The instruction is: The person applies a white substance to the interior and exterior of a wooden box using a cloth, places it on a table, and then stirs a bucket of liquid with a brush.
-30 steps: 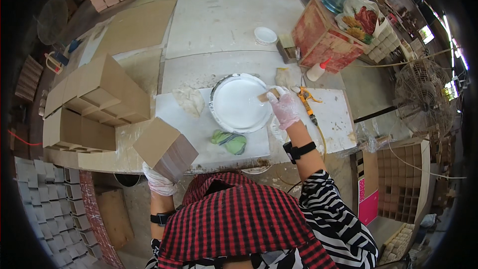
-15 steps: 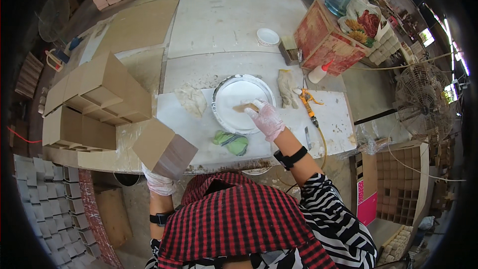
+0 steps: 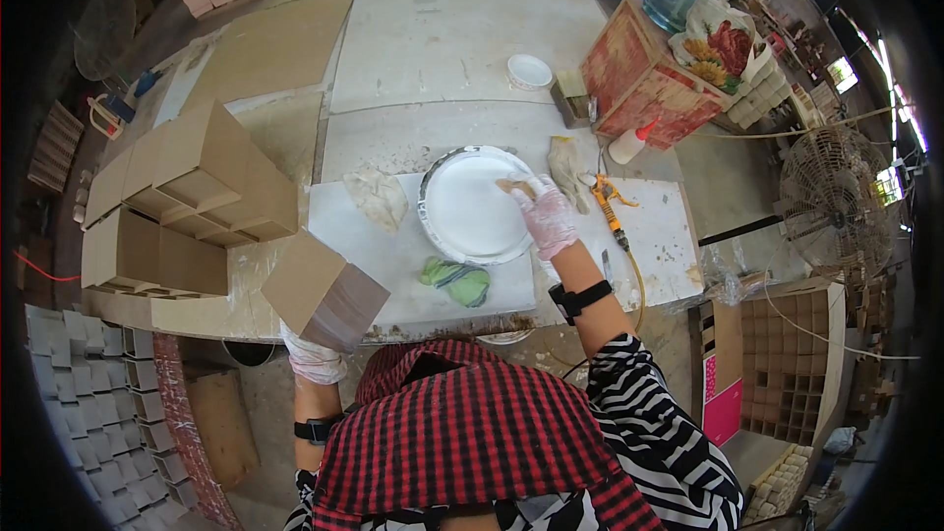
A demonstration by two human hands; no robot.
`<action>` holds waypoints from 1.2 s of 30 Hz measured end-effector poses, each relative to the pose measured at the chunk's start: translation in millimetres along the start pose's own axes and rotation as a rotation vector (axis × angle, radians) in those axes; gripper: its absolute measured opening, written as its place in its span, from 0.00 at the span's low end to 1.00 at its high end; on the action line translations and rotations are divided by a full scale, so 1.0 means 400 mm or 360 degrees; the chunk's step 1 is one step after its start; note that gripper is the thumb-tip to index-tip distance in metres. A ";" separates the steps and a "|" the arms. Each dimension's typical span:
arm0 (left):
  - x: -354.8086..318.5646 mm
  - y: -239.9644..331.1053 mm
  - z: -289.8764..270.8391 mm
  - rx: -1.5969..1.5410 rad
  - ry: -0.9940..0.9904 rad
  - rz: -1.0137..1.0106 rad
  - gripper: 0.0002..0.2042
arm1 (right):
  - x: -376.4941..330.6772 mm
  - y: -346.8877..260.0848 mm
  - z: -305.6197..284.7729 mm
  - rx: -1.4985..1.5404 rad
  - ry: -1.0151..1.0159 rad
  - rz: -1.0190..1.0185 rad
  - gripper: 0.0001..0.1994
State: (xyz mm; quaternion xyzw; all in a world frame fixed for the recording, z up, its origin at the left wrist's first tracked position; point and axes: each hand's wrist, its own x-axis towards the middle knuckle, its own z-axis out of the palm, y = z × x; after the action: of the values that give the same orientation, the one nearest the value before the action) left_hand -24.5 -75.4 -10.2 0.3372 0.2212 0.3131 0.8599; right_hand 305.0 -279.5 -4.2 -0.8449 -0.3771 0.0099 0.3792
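Note:
My right hand (image 3: 547, 218), in a pale glove, is closed on a small brush (image 3: 513, 187) whose tip rests over the right side of a round basin (image 3: 433, 187) filled with white liquid. The basin sits on a white board (image 3: 393, 256) on the workbench. My left hand (image 3: 313, 358), also gloved, grips the underside of a brown cardboard box (image 3: 324, 290) at the bench's near edge, tilted toward me. A black band is on each wrist.
Green rags (image 3: 457, 281) lie just in front of the basin and a crumpled cloth (image 3: 379, 197) to its left. An orange-handled tool (image 3: 610, 206), a squeeze bottle (image 3: 629, 144) and a red crate (image 3: 649, 79) stand on the right. Folded cardboard boxes (image 3: 187, 187) are stacked on the left.
My right hand came from the basin's right rim in over the white liquid with the brush, then drew back slightly toward the rim. My left hand and the box stayed put.

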 end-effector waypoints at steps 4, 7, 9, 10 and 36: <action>0.002 -0.002 -0.042 -0.0012 -0.0022 0.0029 0.19 | -0.011 -0.037 0.058 0.0165 -0.0138 -0.0194 0.12; 0.005 -0.008 -0.069 0.0032 -0.0053 0.0047 0.19 | -0.045 -0.100 0.010 0.0237 -0.0362 -0.0031 0.12; 0.010 -0.014 -0.089 0.0191 -0.0039 0.0084 0.20 | -0.060 -0.098 -0.011 0.0247 -0.0457 0.0034 0.12; 0.018 -0.023 -0.112 0.0360 -0.0040 0.0123 0.20 | -0.069 -0.081 -0.023 0.0235 -0.0482 0.0050 0.12; 0.029 0.000 -0.048 0.0177 -0.0075 0.0084 0.19 | -0.038 -0.123 0.056 0.0129 -0.0370 -0.0085 0.12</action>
State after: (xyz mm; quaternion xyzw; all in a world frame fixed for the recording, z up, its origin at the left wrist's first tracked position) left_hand -27.7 -58.9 -25.1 0.3976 0.2089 0.3147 0.8362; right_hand 256.3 -253.9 7.8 -0.8117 -0.4402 0.1130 0.3669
